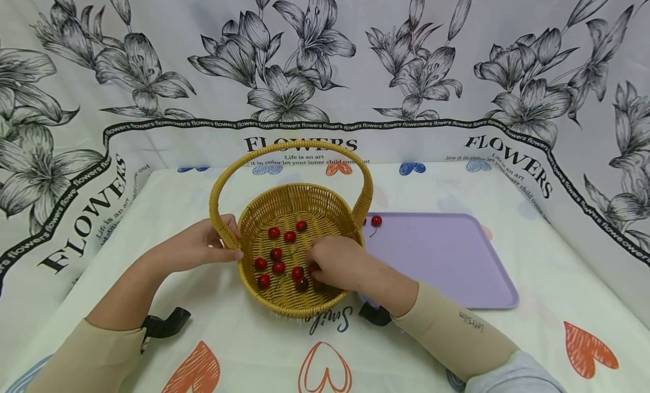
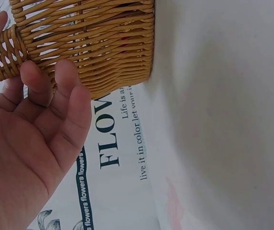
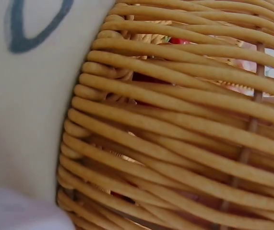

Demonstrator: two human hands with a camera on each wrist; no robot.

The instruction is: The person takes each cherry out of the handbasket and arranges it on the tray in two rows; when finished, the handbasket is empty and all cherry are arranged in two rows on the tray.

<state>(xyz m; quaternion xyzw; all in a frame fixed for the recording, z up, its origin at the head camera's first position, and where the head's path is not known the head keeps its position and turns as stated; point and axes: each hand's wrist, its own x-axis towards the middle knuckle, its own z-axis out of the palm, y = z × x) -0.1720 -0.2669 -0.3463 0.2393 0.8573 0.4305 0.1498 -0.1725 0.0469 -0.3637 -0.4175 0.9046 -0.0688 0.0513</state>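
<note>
A round wicker basket [image 1: 299, 313] with a tall arched handle [image 1: 291, 146] stands on the cloth. Several red cherries [image 1: 278, 267] lie spread over its floor. At the basket's left side, my left hand [image 1: 215, 243] grips the foot of the handle; the left wrist view has its bent fingers [image 2: 65, 79] against the weave and the thumb across from them. My right hand [image 1: 337, 263] reaches down inside the basket at the right, beside the cherries. Its fingertips are hidden, and I cannot tell whether they hold a cherry. Basket wall [image 3: 175, 120] fills most of the right wrist view.
A flat lilac tray [image 1: 431, 263] lies right of the basket, partly behind the right forearm. A stemmed cherry [image 1: 376, 221] is at its upper left corner, with another partly hidden by the basket. Flower-printed cloth [image 1: 416, 54] hangs behind.
</note>
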